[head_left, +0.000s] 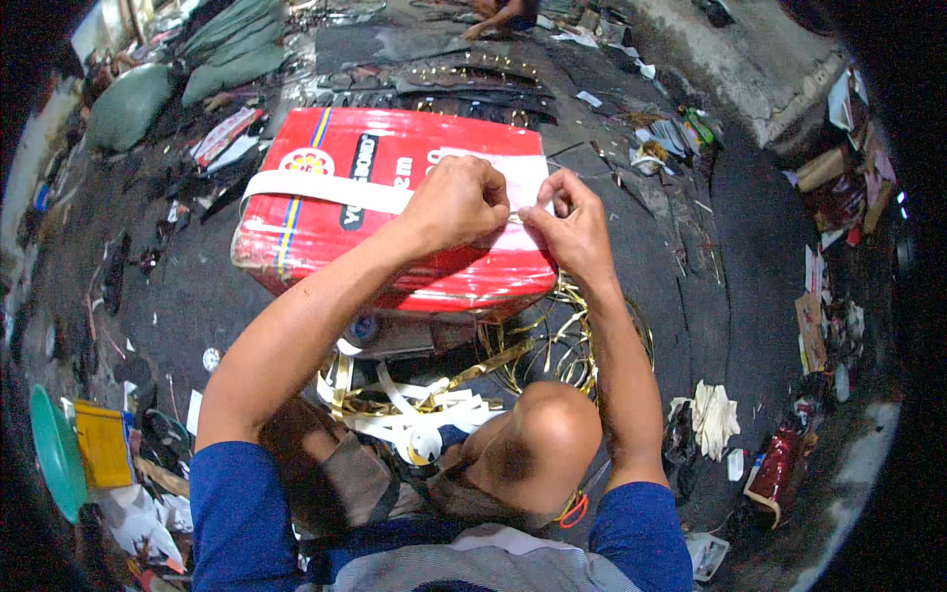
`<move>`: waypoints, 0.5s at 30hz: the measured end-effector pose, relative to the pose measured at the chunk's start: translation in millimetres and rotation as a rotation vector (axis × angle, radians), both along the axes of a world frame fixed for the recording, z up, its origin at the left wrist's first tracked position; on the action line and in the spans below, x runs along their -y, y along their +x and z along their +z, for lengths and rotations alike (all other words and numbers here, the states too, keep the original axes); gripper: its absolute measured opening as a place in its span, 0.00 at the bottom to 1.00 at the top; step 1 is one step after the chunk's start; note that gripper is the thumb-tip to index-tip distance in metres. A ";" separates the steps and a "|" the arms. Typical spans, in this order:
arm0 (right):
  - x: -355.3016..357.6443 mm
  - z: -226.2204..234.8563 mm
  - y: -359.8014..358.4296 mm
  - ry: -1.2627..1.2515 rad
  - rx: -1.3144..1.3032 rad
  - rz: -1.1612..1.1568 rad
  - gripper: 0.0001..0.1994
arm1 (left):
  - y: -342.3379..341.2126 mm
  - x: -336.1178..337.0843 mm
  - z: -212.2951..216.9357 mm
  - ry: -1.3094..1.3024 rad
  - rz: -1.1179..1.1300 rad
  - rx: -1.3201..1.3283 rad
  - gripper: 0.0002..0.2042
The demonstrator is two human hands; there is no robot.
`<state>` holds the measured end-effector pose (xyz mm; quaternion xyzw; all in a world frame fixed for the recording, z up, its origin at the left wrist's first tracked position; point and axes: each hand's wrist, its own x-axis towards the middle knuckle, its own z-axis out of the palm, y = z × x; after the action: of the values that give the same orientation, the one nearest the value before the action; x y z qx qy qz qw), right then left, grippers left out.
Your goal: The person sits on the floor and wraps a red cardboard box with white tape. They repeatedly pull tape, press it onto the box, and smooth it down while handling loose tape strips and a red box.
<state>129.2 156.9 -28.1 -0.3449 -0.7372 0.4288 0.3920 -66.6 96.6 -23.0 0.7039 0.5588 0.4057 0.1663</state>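
Head view is showing the left hand (459,202) and right hand (574,227) pinching what seems a thin gold piece (515,218) atop the red box (321,237), near its right edge; this is probably calling for steady wrists and even pressure.

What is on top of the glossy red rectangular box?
A flat white strip crosses the left part of the red box; the left hand and right hand are near its right end. Past the left wrist, the strip is covered.

A strap (326,187) lies on the box (400,133); strips (449,407), between box and person (483,570); basin (56,456), far left; cloth (712,421), right.
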 end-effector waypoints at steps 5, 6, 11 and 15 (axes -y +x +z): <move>-6.2 -3.0 4.6 0.164 0.135 -0.133 0.13 | -5.1 -19.1 29.6 -0.121 -0.121 -0.149 0.05; -5.9 -11.8 6.1 0.045 -0.024 -0.133 0.14 | -8.5 -22.7 30.4 -0.081 -0.170 -0.147 0.06; -4.8 -24.8 15.2 -0.009 -0.053 -0.089 0.19 | -6.4 -31.9 8.8 0.065 -0.243 0.000 0.08; -9.0 -30.1 18.0 0.180 0.052 -0.063 0.21 | 17.0 -26.1 5.6 0.116 -0.185 0.078 0.08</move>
<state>147.2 166.0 -58.2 -0.3424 -0.7715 0.3392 0.4154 -49.6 122.7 -17.4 0.7445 0.4601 0.4476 0.1837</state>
